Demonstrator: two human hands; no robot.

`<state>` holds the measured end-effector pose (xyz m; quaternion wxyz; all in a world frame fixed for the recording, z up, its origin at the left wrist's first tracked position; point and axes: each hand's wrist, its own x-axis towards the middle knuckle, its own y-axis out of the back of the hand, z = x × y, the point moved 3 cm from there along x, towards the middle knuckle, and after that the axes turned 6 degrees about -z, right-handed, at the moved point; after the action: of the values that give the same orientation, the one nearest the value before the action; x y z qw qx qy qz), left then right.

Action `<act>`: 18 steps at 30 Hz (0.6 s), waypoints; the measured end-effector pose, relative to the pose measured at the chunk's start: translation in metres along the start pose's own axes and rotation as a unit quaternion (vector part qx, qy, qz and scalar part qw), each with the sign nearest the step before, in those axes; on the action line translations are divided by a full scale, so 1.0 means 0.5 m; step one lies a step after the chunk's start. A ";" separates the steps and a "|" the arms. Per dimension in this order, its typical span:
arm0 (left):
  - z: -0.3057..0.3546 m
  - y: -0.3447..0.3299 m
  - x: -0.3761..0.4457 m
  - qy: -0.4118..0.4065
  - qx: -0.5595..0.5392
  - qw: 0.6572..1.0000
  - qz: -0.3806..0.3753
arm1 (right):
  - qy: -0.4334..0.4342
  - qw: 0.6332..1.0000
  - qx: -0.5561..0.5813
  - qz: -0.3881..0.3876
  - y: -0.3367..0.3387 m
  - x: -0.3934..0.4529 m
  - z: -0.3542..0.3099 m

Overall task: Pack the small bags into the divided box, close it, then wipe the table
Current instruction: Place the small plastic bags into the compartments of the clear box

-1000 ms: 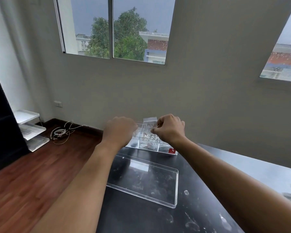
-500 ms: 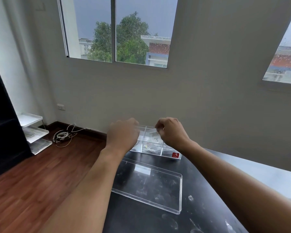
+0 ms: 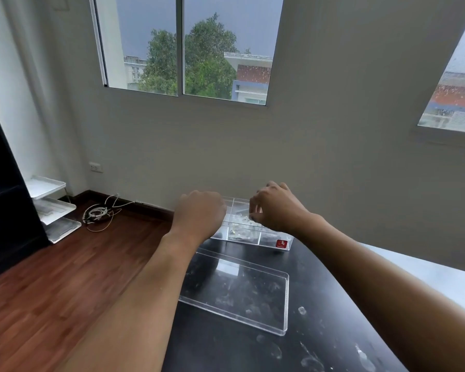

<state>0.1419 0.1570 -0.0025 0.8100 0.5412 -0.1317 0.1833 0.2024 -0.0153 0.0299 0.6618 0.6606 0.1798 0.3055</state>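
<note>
A clear divided box with a red sticker stands at the far end of the black table. Its clear lid lies flat just in front of it. My right hand hangs over the box's back middle compartment, fingers pointing down and spread apart. A small clear bag lies in that compartment under the fingertips. Another small bag lies in the front middle compartment. My left hand is curled into a fist over the box's left end and hides it.
The wall rises right behind the box. The table's left edge drops to a wooden floor holding a white tiered rack and a coiled cable. White smears mark the near tabletop. A dark shelf stands at far left.
My right hand has lowered the small bag from above the box into a back compartment, and its fingers have spread. My left hand stayed at the box's left end.
</note>
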 end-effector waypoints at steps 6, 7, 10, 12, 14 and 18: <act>0.002 0.002 -0.004 0.005 -0.031 0.999 -0.006 | -0.013 0.990 -0.036 -0.137 -0.015 0.018 -0.003; 0.003 0.002 -0.004 0.005 -0.032 0.999 -0.009 | -0.014 0.989 -0.032 -0.146 -0.016 0.022 -0.002; 0.007 0.002 -0.005 0.006 -0.038 0.999 -0.018 | -0.021 0.990 -0.018 -0.141 -0.020 0.026 0.004; 0.012 0.002 -0.007 0.002 -0.040 0.999 -0.016 | -0.015 0.993 0.007 -0.116 -0.022 0.016 0.006; 0.018 0.004 -0.009 -0.007 -0.037 0.999 -0.003 | -0.003 0.995 0.054 -0.079 -0.025 -0.006 0.012; 0.035 0.015 -0.012 -0.038 -0.046 0.997 0.042 | 0.037 0.989 0.146 0.014 -0.015 -0.077 0.043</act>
<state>0.1327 0.1424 0.0080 0.8201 0.5039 -0.1932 0.1904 0.1885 -0.0561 0.0176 0.5470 0.7408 0.2371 0.3095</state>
